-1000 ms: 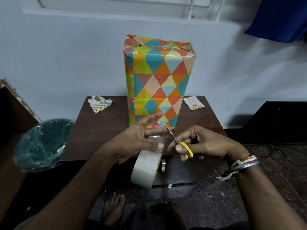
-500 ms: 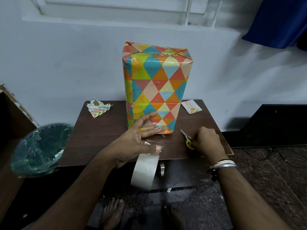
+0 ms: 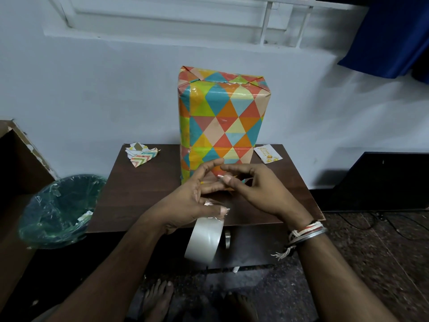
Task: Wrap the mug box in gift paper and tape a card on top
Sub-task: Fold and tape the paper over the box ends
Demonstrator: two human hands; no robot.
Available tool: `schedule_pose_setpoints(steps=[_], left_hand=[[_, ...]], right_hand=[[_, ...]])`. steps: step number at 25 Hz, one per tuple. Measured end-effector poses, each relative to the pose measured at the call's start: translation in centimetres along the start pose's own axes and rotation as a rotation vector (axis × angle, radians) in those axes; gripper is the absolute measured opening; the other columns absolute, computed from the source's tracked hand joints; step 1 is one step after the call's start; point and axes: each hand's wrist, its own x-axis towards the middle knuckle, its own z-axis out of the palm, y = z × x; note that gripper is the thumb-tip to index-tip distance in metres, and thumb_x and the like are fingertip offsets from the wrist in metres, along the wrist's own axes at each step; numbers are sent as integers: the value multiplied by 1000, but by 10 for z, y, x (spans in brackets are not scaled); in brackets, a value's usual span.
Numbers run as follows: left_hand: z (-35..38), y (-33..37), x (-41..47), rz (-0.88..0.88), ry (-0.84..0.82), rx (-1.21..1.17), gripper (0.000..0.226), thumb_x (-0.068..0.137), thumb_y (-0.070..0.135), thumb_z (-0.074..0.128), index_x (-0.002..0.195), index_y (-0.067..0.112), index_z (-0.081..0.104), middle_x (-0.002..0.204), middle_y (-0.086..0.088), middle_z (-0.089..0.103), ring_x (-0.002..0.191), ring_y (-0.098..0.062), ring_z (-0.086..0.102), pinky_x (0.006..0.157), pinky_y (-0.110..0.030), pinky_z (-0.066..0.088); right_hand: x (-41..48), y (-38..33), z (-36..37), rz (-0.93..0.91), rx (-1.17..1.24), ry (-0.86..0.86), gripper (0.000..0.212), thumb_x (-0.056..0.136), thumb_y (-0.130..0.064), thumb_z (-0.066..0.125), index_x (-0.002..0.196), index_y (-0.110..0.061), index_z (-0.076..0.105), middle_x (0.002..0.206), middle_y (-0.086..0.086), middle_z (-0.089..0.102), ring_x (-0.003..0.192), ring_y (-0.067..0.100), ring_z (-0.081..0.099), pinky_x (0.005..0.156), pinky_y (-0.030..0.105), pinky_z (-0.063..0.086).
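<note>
Green-lined bin [image 3: 50, 219] beside the worktop [image 3: 139, 194] holds paper scraps [image 3: 85, 214]. Wrapped mug box [image 3: 220, 117] stands upright on the worktop. Left hand [image 3: 185, 203] holds the tape roll [image 3: 204, 240]; right hand [image 3: 260, 194] pinches a tape strip [image 3: 222, 178].

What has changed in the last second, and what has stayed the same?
The right hand was cutting with the scissors and laid them on the table to the right. It then came back to the left hand and now seems to pinch the cut strip at its fingers. The left hand holds the roll as before. Box and card have not moved.
</note>
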Motion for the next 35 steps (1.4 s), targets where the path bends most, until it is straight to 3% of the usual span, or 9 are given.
schedule_pose_setpoints(steps=[6,9,11,15,19,23,24,27,35], left_hand=[[4,7,-2,-5,-16,74,103,83,-11,78,146,57,34,136,1,68,91,-44,61,97,-64,51],[8,15,-6,4,-16,104,103,83,-8,80,146,58,33,135,3,68,85,-38,60,96,-63,52],[11,22,-9,16,-2,94,103,83,-6,81,147,58,33,139,1,66,82,-34,63,93,-57,57],[11,41,-15,70,3,75,100,86,-6,78,150,51,28,149,11,57,80,-6,69,84,-34,55],[0,63,-20,134,24,59,98,86,-1,81,148,54,29,154,15,50,123,-17,65,103,-44,53],[-6,94,-19,195,87,95,98,83,3,84,144,60,34,154,19,49,94,-31,71,100,-61,53],[-6,102,-18,212,95,104,98,83,3,84,144,62,33,154,19,49,96,-29,71,98,-62,54],[-4,124,-13,230,105,139,98,85,4,83,140,67,31,156,19,45,118,-21,70,99,-51,57],[-1,166,11,243,161,319,108,84,2,82,142,70,20,167,17,24,91,-19,78,92,-39,62]], right_hand=[[-7,-6,-9,41,210,-35,8,91,-22,79,97,-18,80,87,5,79,85,22,74,86,40,58],[-14,-19,-13,-2,239,44,2,89,-16,80,90,-16,81,83,6,79,83,29,75,84,43,59],[-18,-28,-12,-32,243,139,3,87,-15,81,89,-17,82,85,0,79,84,21,76,84,41,60],[-21,-56,-17,-43,454,409,12,82,-17,81,93,-12,83,91,3,80,93,19,76,88,36,59],[-10,-92,-51,42,721,529,14,89,-9,73,101,-5,80,92,9,79,81,15,74,72,24,60],[10,-118,-81,81,800,545,20,93,-6,69,112,-11,76,91,9,79,81,14,73,73,22,61],[15,-122,-87,95,818,559,25,93,-5,70,116,-14,73,89,11,79,78,15,74,72,23,62],[34,-131,-99,176,792,623,42,91,-4,74,127,-20,61,86,18,74,73,21,72,68,27,63],[92,-130,-109,366,528,656,65,83,-2,82,129,-24,41,103,21,71,67,24,74,69,36,64]])
